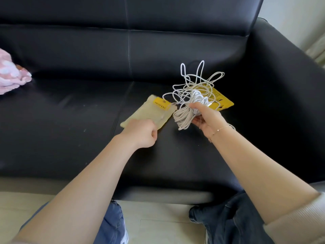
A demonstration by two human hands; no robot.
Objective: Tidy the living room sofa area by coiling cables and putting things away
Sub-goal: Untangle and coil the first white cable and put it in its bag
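Right hand (206, 117) grips the white cable bundle (183, 118) above the sofa seat (88, 110), w/ loose loops (197, 81) sticking up. Left hand (142, 132) pinches a pale pouch (149, 111) just beside it. Risk: those free loops snag or spring out during stuffing, esp. since the pouch mouth looks narrow.

Glossy leather sofa (88, 111) (black), fluffy blanket (10, 74)
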